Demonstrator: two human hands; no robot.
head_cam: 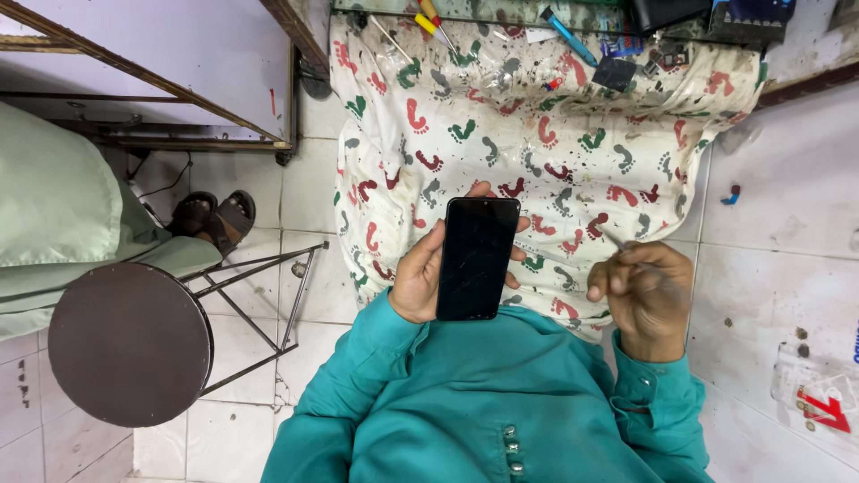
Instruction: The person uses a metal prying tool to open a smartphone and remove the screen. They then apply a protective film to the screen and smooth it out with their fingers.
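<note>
Here, seen from above, a person in a teal long-sleeved top works over a white cloth (555, 134) printed with red, green and grey footprints, which drapes down from a cluttered workbench. The left hand (420, 277) cradles a black smartphone (477, 258) from beneath and the left side, fingers curled round both long edges so it is firmly clasped, dark screen facing up. The phone sits in the middle of the view, held above the cloth rather than resting on it. Just to its right, apart from it, the right hand (646, 295) is closed around a thin metal tool (626, 249), a probe or tweezers, too blurred to tell which, with its tip pointing up and left toward the phone. At the top edge of the cloth lie screwdrivers with yellow and red handles (429, 20) and a blue-handled tool (565, 31). To the left stands a round dark stool (130, 344) on a tiled floor, beside another person's sandalled feet (215, 219). Judging from this, doing the work well calls for keeping the phone steady in the left hand, bringing the tool tip slowly to its edge, and using light pressure so the glass is not scratched or cracked.
</note>
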